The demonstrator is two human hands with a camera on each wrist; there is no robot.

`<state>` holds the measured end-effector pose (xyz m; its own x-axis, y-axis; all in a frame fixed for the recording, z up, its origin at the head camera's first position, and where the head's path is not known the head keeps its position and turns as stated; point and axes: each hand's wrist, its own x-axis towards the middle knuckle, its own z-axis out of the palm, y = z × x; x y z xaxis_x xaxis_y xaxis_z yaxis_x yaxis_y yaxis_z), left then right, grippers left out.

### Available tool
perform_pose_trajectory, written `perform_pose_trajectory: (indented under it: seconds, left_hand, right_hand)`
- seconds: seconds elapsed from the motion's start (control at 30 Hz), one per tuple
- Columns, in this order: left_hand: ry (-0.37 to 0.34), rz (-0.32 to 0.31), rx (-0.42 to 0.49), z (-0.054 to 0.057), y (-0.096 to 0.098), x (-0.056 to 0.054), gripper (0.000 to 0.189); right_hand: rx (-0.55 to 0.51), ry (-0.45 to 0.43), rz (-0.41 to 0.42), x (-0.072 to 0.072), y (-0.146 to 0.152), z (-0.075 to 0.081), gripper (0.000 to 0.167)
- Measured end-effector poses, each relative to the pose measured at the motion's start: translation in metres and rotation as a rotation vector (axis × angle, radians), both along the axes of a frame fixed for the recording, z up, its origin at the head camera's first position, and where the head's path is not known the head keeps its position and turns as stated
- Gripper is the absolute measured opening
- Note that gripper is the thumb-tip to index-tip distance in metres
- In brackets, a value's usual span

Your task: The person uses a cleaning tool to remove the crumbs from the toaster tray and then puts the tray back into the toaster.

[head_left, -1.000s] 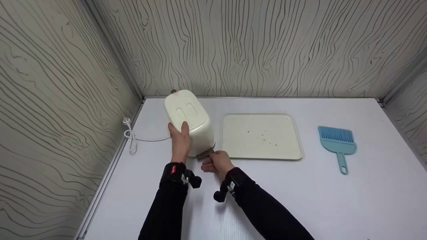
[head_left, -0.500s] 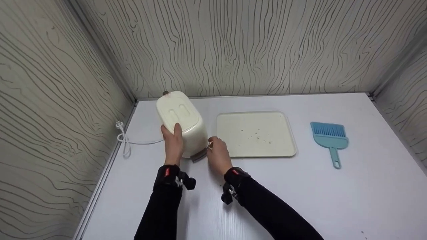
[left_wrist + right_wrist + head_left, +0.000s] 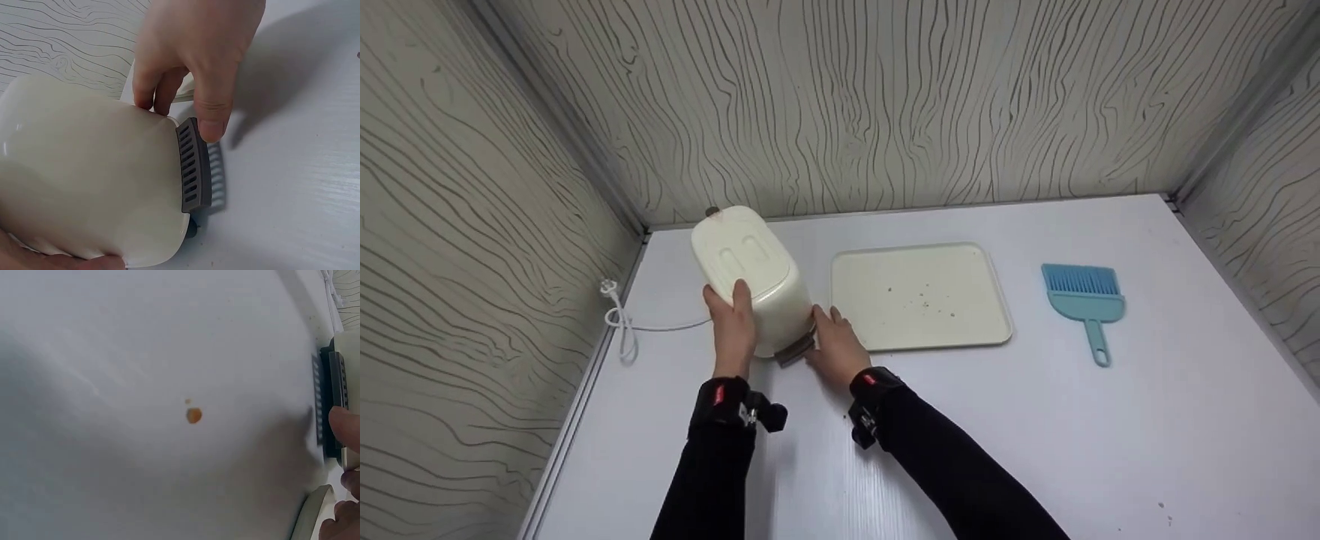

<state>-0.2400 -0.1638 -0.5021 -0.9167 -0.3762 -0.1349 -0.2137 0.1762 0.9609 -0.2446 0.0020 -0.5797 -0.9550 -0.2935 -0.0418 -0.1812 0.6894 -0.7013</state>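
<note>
A cream toaster (image 3: pixel 784 311), with a lid (image 3: pixel 742 251) bearing two raised marks, is at the left of the table. My left hand (image 3: pixel 733 334) grips its left side, thumb up against the lid's edge. At the near right corner, my right hand (image 3: pixel 838 346) holds the toaster: the left wrist view has its fingertips (image 3: pixel 163 104) on the side wall and its thumb by the brown slotted piece (image 3: pixel 194 166) at the end. In the right wrist view that thumb (image 3: pixel 344 424) lies against the same piece. The toaster's far side is hidden.
A cream tray (image 3: pixel 982 334) with several crumbs lies right of the toaster. Farther right is a light blue dustpan with a brush (image 3: pixel 1084 296). A white cord and plug (image 3: pixel 615 300) lie at the left edge. An orange-brown crumb (image 3: pixel 194 415) is on the white table.
My right hand has moved from the front of the brown piece round to the toaster's right corner. The left hand keeps its grip. The head view has shifted, so everything appears farther left.
</note>
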Motion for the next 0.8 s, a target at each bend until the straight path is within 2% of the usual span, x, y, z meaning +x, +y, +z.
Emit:
perform_pose_trajectory:
  seconds: [0.3,0.7,0.8]
  left_hand:
    - [0.000,0.006,-0.010,0.000,-0.001,0.000,0.078]
    - [-0.025,0.017,-0.034,0.000,0.000,0.001,0.078]
    - [-0.002,0.013,-0.041,-0.001,0.000,0.001,0.078]
  right_hand:
    - [0.025,-0.025,-0.021,-0.008,-0.002,-0.002,0.081]
    - [0.071,0.039,0.001,-0.014,0.001,-0.007,0.085]
    - [0.056,0.023,0.004,-0.014,0.002,-0.006,0.084]
